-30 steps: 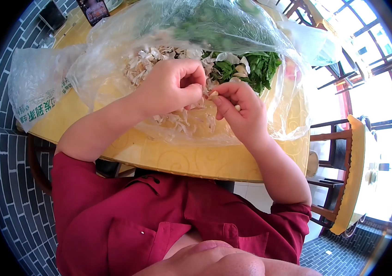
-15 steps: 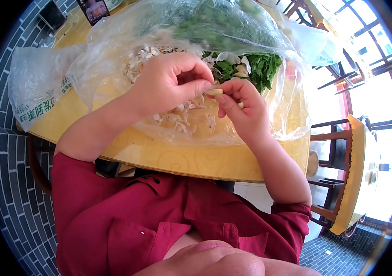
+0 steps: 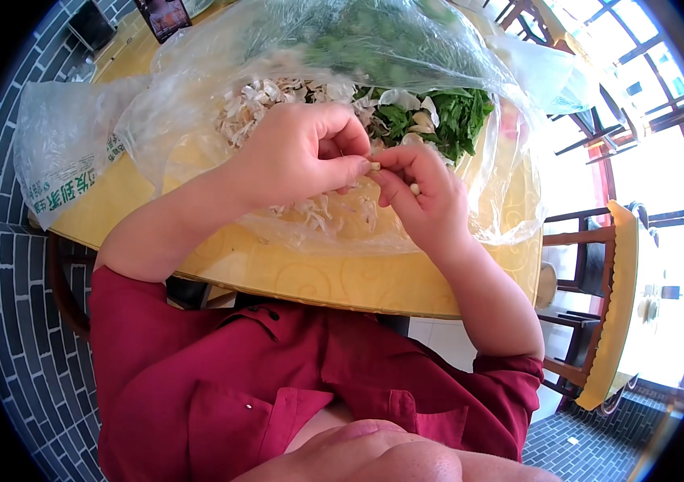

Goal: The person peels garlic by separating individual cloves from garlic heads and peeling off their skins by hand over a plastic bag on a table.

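My left hand (image 3: pixel 303 153) and my right hand (image 3: pixel 426 193) meet over the table, both closed in a pinch. Between their fingertips is a pale garlic clove (image 3: pixel 375 166), mostly hidden by the fingers. A second whitish clove (image 3: pixel 415 189) shows tucked in the curled fingers of my right hand. Below and behind the hands, garlic skins (image 3: pixel 255 100) lie heaped on a clear plastic sheet or bag (image 3: pixel 197 173). More loose cloves (image 3: pixel 422 122) rest beside green leaves (image 3: pixel 464 112), just beyond my right hand.
The yellow-covered table (image 3: pixel 310 277) has its rounded edge close to my body. A large clear bag of greens (image 3: pixel 374 40) fills its far side. A printed plastic bag (image 3: pixel 69 153) hangs at the left edge, and a phone (image 3: pixel 163 18) stands at the back left. Chairs (image 3: pixel 579 297) stand to the right.
The clove between my fingertips has turned and is more covered by them. My right hand has shifted slightly left, and my left hand has moved slightly down.
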